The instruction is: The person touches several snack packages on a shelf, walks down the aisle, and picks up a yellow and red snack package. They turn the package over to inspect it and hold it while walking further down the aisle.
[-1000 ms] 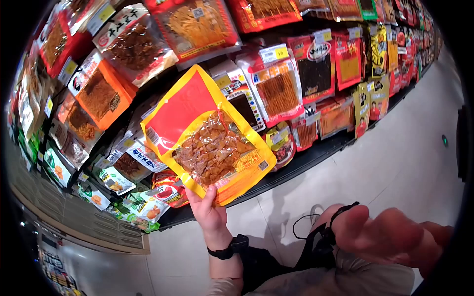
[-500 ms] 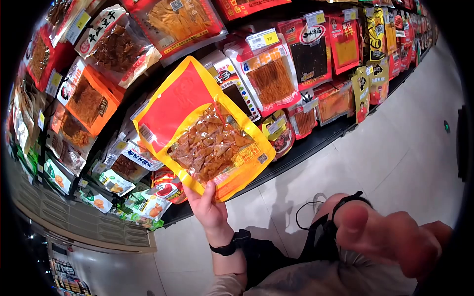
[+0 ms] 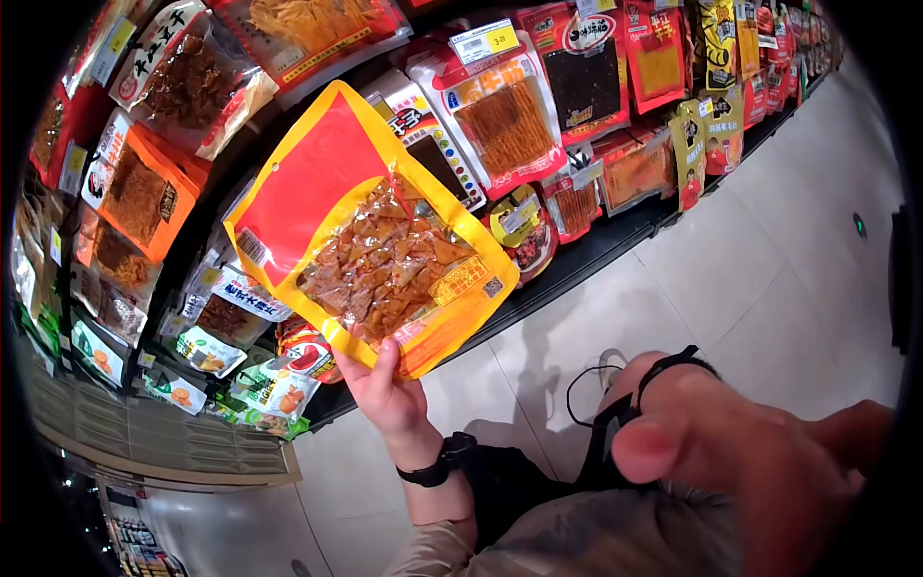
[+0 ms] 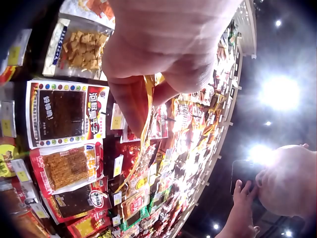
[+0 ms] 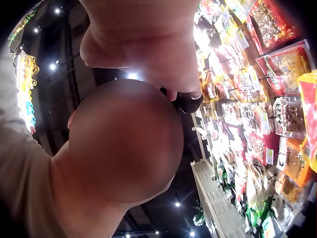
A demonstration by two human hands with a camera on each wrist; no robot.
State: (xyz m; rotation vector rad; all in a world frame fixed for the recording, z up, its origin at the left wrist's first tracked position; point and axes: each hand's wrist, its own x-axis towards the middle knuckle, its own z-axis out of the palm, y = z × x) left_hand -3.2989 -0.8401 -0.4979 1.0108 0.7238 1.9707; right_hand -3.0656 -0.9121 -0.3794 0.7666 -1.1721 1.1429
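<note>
My left hand (image 3: 389, 394) grips the lower edge of a yellow and red snack pouch (image 3: 385, 260), its thumb lying on the front. Brown, glossy pieces show through the pouch's clear window. The pouch is held up tilted before the shelf. In the left wrist view the pouch edge (image 4: 148, 109) runs between the fingers of that hand. My right hand (image 3: 760, 471) is raised close to the head camera, blurred and free of the pouch. The right wrist view has its fingertips (image 5: 194, 93) beside a rounded black object (image 5: 190, 103) near the head; I cannot tell whether they hold it.
Hanging snack packs fill the rack behind, among them an orange pack (image 3: 144, 192) and a white and red one (image 3: 500, 120). Price tags (image 3: 486, 41) stick out from the hooks. A dark shelf base (image 3: 596, 260) borders the tiled floor (image 3: 711, 279).
The left hand and pouch have shifted slightly left and up in the head view, along with the shelf. The raised right hand has changed its angle, a fingertip now lower and further left.
</note>
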